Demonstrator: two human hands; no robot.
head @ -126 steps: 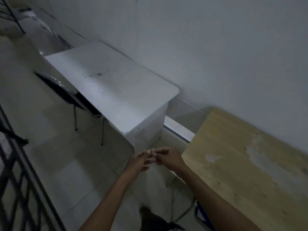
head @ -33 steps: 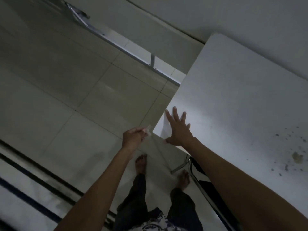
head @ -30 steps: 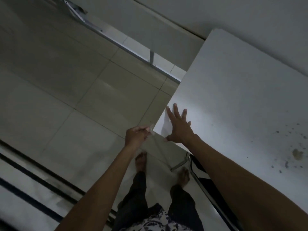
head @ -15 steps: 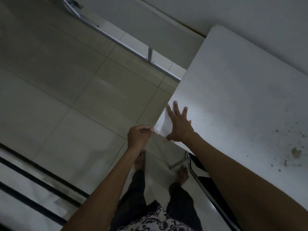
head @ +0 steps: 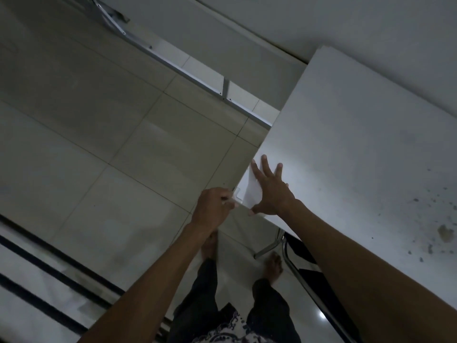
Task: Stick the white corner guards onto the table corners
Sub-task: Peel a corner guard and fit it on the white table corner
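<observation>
While I stand at the near corner of the white table (head: 358, 157), notes run so:
Left hand (head: 214, 209): fingers curled, pinching the white corner guard (head: 238, 195) against the table's corner tip.
Right hand (head: 270, 191): flat on the tabletop, fingers spread straight, thumb along the near edge, gripping nothing.
Guard: right at the corner, just beside my right hand.
Edges: left edge runs away toward the wall (head: 346, 23).
Room: bare tiled floor (head: 103, 144) lies left; chair frame (head: 291, 263) sits under the near edge by my feet.
</observation>
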